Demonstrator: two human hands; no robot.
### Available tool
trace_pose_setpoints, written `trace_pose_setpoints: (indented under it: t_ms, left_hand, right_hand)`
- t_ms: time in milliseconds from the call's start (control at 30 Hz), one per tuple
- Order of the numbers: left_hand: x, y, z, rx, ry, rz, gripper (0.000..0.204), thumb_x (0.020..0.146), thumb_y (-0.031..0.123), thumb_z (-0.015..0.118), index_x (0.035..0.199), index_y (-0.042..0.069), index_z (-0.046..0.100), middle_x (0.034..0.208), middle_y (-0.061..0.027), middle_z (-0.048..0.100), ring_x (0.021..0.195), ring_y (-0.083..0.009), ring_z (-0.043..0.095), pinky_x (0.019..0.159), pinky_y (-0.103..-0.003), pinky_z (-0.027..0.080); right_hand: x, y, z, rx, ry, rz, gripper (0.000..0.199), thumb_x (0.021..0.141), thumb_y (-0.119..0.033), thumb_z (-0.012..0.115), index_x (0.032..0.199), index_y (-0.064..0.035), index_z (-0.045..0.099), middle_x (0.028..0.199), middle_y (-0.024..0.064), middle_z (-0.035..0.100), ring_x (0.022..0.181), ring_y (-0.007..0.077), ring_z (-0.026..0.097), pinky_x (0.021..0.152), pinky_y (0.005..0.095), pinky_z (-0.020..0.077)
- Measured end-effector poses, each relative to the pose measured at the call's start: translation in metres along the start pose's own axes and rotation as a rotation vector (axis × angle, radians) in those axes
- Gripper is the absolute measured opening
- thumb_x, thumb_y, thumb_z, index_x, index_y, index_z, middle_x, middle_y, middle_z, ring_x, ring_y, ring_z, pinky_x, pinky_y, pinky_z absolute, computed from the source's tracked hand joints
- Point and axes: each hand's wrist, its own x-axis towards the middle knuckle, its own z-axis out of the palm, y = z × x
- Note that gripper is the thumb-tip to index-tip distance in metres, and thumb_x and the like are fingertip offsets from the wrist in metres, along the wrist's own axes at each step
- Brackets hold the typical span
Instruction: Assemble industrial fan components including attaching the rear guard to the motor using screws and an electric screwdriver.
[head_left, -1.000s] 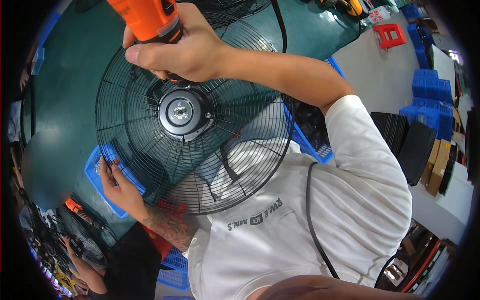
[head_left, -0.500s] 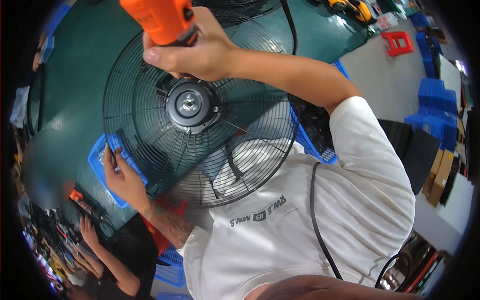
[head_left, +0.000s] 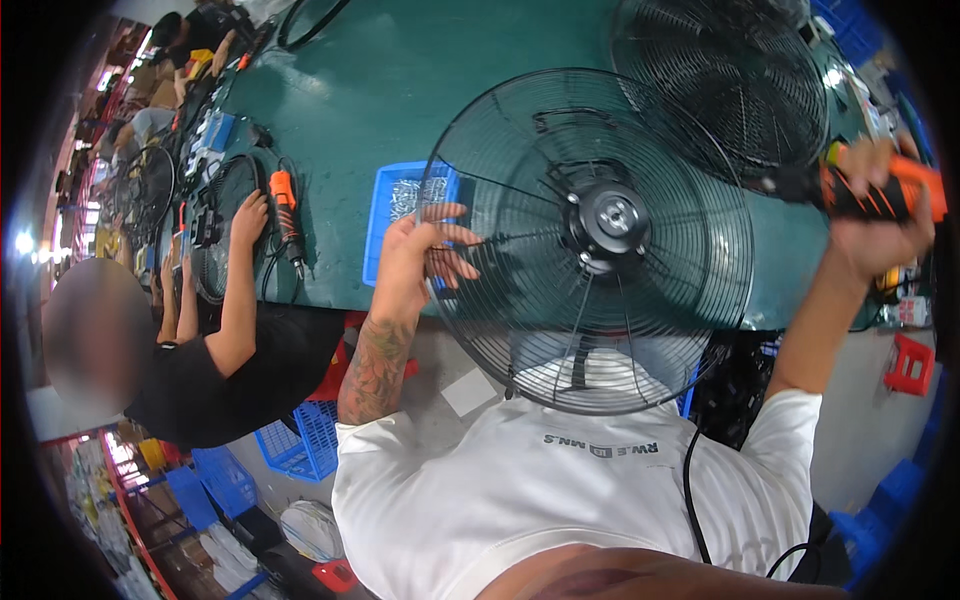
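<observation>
A round black wire fan guard (head_left: 500, 330) with a dark motor (head_left: 613, 220) at its centre is in front of me, its near edge over my lap. At the guard's left rim is my left hand (head_left: 415, 250), its fingers spread; whether they touch the wires is hard to tell. Just beyond that hand, a blue tray (head_left: 375, 240) holds many small silvery screws (head_left: 405, 195). Off to the right, my right hand (head_left: 865, 225) is wrapped round an orange and black power screwdriver (head_left: 915, 185), whose black nose points left, away from the motor.
Another fan guard (head_left: 720, 80) lies at the back right of the green table (head_left: 340, 110). On the left a co-worker's arm (head_left: 235, 330) reaches onto the table, near another orange power screwdriver (head_left: 287, 215). A red stool (head_left: 908, 365) stands at far right; a blue crate (head_left: 300, 440) is below left.
My right hand has carried the power screwdriver from above the motor out to the right. My left hand's fingers have spread at the guard's rim. The whole view has swung leftward.
</observation>
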Motion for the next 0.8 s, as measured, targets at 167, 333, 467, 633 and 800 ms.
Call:
trace_pose_setpoints:
  t_ms: [167,333,467,633,800]
  left_hand:
    - [0.034,0.011,-0.052,-0.191,0.172,0.132,0.04,0.089,0.008,0.045,0.123,-0.013,0.054,0.1,-0.0261,0.072,0.07,-0.034,0.074,0.058,-0.034,0.06]
    - [0.123,0.035,-0.111,-0.379,0.263,0.297,0.024,0.09,0.006,0.046,0.108,-0.008,0.054,0.107,-0.027,0.067,0.094,-0.0432,0.071,0.079,-0.043,0.06]
    - [0.239,0.047,-0.189,-0.503,0.356,0.381,0.017,0.087,0.001,0.049,0.101,-0.008,0.054,0.106,-0.0282,0.064,0.094,-0.0476,0.07,0.079,-0.051,0.063]
    - [0.302,0.087,-0.275,-0.747,0.584,0.574,0.033,0.093,0.004,0.055,0.117,-0.017,0.048,0.119,-0.0345,0.06,0.102,-0.0511,0.068,0.09,-0.062,0.061]
    - [0.325,0.09,-0.221,-0.561,0.519,0.358,0.072,0.106,0.036,0.054,0.149,-0.016,0.028,0.136,-0.031,0.06,0.12,-0.0452,0.063,0.099,-0.049,0.058]
  right_hand:
    - [-0.036,-0.041,-0.039,-0.054,0.103,-0.071,0.054,0.09,-0.042,0.061,0.121,0.0008,0.051,0.082,0.006,0.046,0.07,0.0147,0.044,0.073,0.0328,0.0354]
    - [-0.083,-0.024,-0.049,-0.078,0.308,0.024,0.049,0.097,-0.039,0.054,0.127,0.0,0.047,0.081,0.007,0.048,0.064,0.0145,0.043,0.068,0.0313,0.0364]
    - [-0.125,-0.026,-0.077,0.05,0.318,0.11,0.056,0.098,-0.046,0.052,0.129,0.0009,0.049,0.082,0.0072,0.049,0.069,0.0162,0.047,0.072,0.0318,0.0406]
    - [-0.174,-0.014,-0.083,-0.145,0.781,0.076,0.066,0.098,-0.056,0.048,0.132,0.0006,0.054,0.091,0.0085,0.058,0.087,0.0204,0.055,0.076,0.0325,0.0459]
    - [-0.194,-0.008,-0.085,-0.249,0.915,0.174,0.058,0.101,-0.058,0.046,0.119,-0.0044,0.057,0.095,0.0097,0.063,0.085,0.022,0.06,0.075,0.0343,0.0518]
